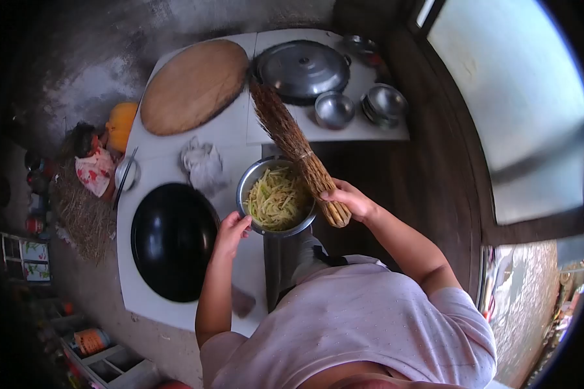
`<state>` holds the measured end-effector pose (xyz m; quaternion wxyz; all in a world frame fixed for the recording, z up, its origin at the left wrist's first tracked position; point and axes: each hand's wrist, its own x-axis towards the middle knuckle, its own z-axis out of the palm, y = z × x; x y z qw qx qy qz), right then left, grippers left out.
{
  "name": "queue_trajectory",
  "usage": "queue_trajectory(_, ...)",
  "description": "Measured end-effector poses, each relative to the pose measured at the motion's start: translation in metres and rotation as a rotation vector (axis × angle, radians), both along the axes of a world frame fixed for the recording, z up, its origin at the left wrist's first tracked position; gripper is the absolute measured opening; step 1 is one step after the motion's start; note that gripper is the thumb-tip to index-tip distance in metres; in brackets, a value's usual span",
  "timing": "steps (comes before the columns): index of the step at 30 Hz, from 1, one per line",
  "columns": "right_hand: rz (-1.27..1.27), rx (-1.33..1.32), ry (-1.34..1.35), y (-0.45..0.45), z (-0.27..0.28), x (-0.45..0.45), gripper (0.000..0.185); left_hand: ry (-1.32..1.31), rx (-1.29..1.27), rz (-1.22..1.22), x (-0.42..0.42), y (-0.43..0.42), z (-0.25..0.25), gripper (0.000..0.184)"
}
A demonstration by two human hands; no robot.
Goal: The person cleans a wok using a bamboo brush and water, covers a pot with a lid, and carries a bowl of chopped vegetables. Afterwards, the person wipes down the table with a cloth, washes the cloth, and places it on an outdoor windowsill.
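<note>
My left hand (232, 232) grips the near-left rim of a metal bowl (245, 185), thumb over the edge. Pale yellow-green shredded vegetables (276, 200), which look like potato strips, lie in it. In my right hand (355, 201) is a straw brush (298, 146), a long bundle of brown stalks bound near its middle. My fingers wrap round its thick cut end, and its bristles point away to the upper left, passing over the bowl's right side. A black wok (175, 243) is set into the white counter, left of my left hand.
On the white counter (237, 152) lie a round wooden board (194, 87), a crumpled grey cloth (201, 161) and a lidded metal pan (305, 68). Metal bowls (335, 109) stand at the back right. Beyond the left edge, a person (94, 165) is beside straw (84, 214).
</note>
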<state>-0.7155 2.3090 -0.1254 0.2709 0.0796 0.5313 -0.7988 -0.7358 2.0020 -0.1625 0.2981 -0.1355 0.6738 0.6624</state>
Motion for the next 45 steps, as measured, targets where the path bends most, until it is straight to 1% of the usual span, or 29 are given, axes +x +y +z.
queue_trajectory(1,-0.03,0.006,0.036,0.002,0.0,-0.033,0.06,0.002,0.005,0.003,-0.04,0.004,-0.003,0.009)
queue_trajectory(3,-0.051,0.017,0.054,0.018,-0.003,-0.102,0.062,0.08,-0.065,-0.054,-0.112,0.02,-0.007,0.009)
queue_trajectory(4,-0.072,0.005,0.02,0.029,-0.006,-0.137,0.063,0.142,-0.073,-0.078,-0.151,0.033,-0.009,0.009)
queue_trajectory(6,-0.129,-0.019,-0.051,0.047,-0.006,-0.196,0.066,0.147,-0.091,-0.085,-0.219,0.053,-0.007,0.011)
queue_trajectory(8,-0.131,-0.028,-0.066,0.067,-0.002,-0.249,0.065,0.165,-0.119,-0.078,-0.277,0.075,-0.004,0.014)
queue_trajectory(9,-0.161,-0.03,-0.065,0.075,0.001,-0.273,0.06,0.158,-0.124,-0.081,-0.306,0.083,-0.004,0.014)
queue_trajectory(11,-0.186,-0.032,-0.091,0.095,-0.003,-0.313,0.055,0.36,-0.233,-0.126,-0.356,0.099,-0.01,0.016)
queue_trajectory(13,-0.26,-0.098,-0.081,0.109,-0.006,-0.347,0.054,0.435,-0.248,-0.139,-0.399,0.115,-0.014,0.02)
queue_trajectory(14,-0.257,-0.147,-0.151,0.116,-0.003,-0.362,0.051,0.419,-0.283,-0.17,-0.42,0.119,-0.016,0.023)
queue_trajectory(15,-0.287,-0.123,-0.199,0.126,-0.014,-0.376,0.046,0.455,-0.3,-0.18,-0.437,0.127,-0.015,0.024)
queue_trajectory(17,-0.211,-0.242,-0.188,0.147,-0.021,-0.405,0.048,0.492,-0.369,-0.2,-0.468,0.14,-0.017,0.024)
queue_trajectory(18,-0.263,-0.244,-0.167,0.149,-0.021,-0.418,0.05,0.494,-0.38,-0.189,-0.479,0.145,-0.014,0.024)
queue_trajectory(19,-0.25,-0.251,-0.165,0.15,-0.022,-0.431,0.05,0.487,-0.389,-0.195,-0.49,0.149,-0.011,0.021)
queue_trajectory(21,-0.413,-0.344,-0.163,0.155,-0.024,-0.459,0.04,0.483,-0.401,-0.187,-0.516,0.16,-0.007,0.018)
queue_trajectory(23,-0.395,-0.373,-0.178,0.165,-0.031,-0.49,0.04,0.505,-0.357,-0.152,-0.546,0.168,-0.009,0.02)
queue_trajectory(25,-0.398,-0.493,-0.181,0.171,-0.041,-0.523,0.04,0.388,-0.351,-0.139,-0.579,0.175,-0.009,0.021)
queue_trajectory(27,-0.411,-0.495,-0.156,0.172,-0.044,-0.562,0.04,0.317,-0.387,-0.17,-0.619,0.184,0.007,0.02)
queue_trajectory(30,-0.494,-0.504,-0.1,0.17,-0.08,-0.608,0.039,0.41,-0.387,-0.155,-0.684,0.188,-0.046,0.021)
queue_trajectory(31,-0.495,-0.498,-0.106,0.168,-0.093,-0.63,0.039,0.403,-0.382,-0.154,-0.707,0.189,-0.061,0.021)
queue_trajectory(33,-0.573,-0.6,-0.07,0.161,-0.104,-0.677,0.041,0.538,-0.499,-0.082,-0.757,0.197,-0.071,0.026)
queue_trajectory(34,-0.587,-0.604,-0.045,0.158,-0.104,-0.693,0.036,0.442,-0.545,-0.07,-0.777,0.202,-0.075,0.027)
queue_trajectory(35,-0.587,-0.601,-0.044,0.156,-0.108,-0.705,0.036,0.442,-0.542,-0.07,-0.792,0.204,-0.087,0.027)
queue_trajectory(37,-0.59,-0.545,-0.024,0.153,-0.118,-0.724,0.034,0.487,-0.673,-0.034,-0.814,0.207,-0.109,0.027)
queue_trajectory(38,-0.574,-0.54,0.008,0.15,-0.121,-0.734,0.034,0.482,-0.677,-0.032,-0.824,0.207,-0.116,0.027)
queue_trajectory(40,-0.553,-0.505,-0.034,0.15,-0.123,-0.749,0.034,0.484,-0.749,-0.028,-0.842,0.207,-0.13,0.027)
queue_trajectory(41,-0.535,-0.468,-0.071,0.15,-0.12,-0.754,0.035,0.479,-0.752,-0.026,-0.843,0.208,-0.132,0.027)
queue_trajectory(43,-0.505,-0.467,-0.078,0.153,-0.125,-0.765,0.037,0.3,-0.64,0.057,-0.845,0.21,-0.131,0.026)
queue_trajectory(44,-0.487,-0.431,-0.041,0.152,-0.125,-0.77,0.043,0.298,-0.644,0.062,-0.847,0.209,-0.133,0.026)
queue_trajectory(45,-0.469,-0.396,-0.003,0.15,-0.124,-0.773,0.05,0.247,-0.586,0.065,-0.848,0.207,-0.134,0.024)
